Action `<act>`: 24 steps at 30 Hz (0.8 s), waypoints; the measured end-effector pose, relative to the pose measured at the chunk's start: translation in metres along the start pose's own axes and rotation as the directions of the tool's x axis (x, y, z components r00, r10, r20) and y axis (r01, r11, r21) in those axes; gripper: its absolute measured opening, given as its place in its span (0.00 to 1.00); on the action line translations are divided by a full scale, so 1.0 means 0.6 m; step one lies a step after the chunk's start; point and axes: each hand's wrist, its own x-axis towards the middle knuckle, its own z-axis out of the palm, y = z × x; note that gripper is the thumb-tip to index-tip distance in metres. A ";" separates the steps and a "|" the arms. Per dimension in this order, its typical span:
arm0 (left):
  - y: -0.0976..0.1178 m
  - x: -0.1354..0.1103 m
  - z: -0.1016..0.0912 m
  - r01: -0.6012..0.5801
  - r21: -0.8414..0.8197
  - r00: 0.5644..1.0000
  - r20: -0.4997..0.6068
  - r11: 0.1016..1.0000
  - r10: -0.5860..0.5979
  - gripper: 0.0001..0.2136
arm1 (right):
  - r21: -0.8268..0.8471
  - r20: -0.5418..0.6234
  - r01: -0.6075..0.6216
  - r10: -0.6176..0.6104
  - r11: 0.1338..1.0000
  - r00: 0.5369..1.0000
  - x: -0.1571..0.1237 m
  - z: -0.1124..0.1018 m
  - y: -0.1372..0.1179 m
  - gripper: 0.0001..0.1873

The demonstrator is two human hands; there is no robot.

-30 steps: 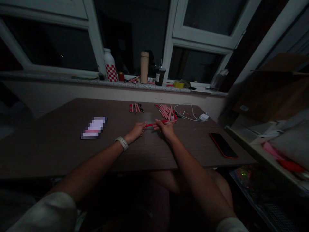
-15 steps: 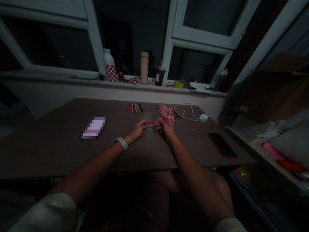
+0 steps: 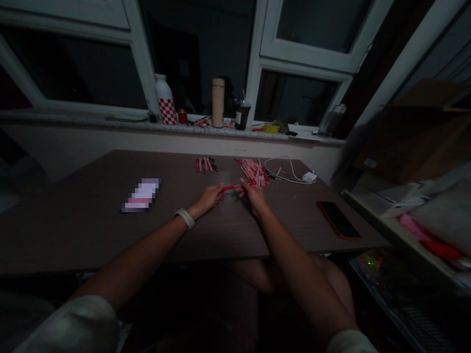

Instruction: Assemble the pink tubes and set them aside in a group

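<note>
A slim red pen (image 3: pixel 231 187) is held level above the table between both hands. My left hand (image 3: pixel 210 197) pinches its left end, with a pale watch on that wrist. My right hand (image 3: pixel 253 196) grips the right part of the pen between thumb and fingers. Just beyond the right hand lies a loose pile of pink and red pen parts (image 3: pixel 253 169). Farther left, several red, pink and black pens (image 3: pixel 206 164) lie side by side in a short row. Fine details of the held pen are too dim to make out.
On the brown table (image 3: pixel 176 196) lie a lit phone (image 3: pixel 143 196) at left, a dark phone with an orange edge (image 3: pixel 338 219) at right, and a white charger (image 3: pixel 309 177) with its cable. Bottles stand on the windowsill (image 3: pixel 143 125). A cardboard box (image 3: pixel 412 147) is at right.
The view has shifted very slightly. Both hands still hold the pen in nearly the same place, with the left fingers drawn a little closer round its end.
</note>
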 end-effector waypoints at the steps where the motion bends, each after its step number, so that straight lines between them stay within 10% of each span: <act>1: 0.001 -0.001 0.001 -0.011 -0.019 1.000 0.005 1.000 0.011 0.20 | 0.000 -0.007 -0.003 0.003 1.000 1.000 0.000 0.000 0.000 0.20; 24: 0.008 -0.003 0.007 0.006 -0.008 1.000 -0.003 1.000 -0.006 0.14 | -0.040 -0.046 0.022 -0.024 0.999 0.999 0.012 -0.005 0.017 0.23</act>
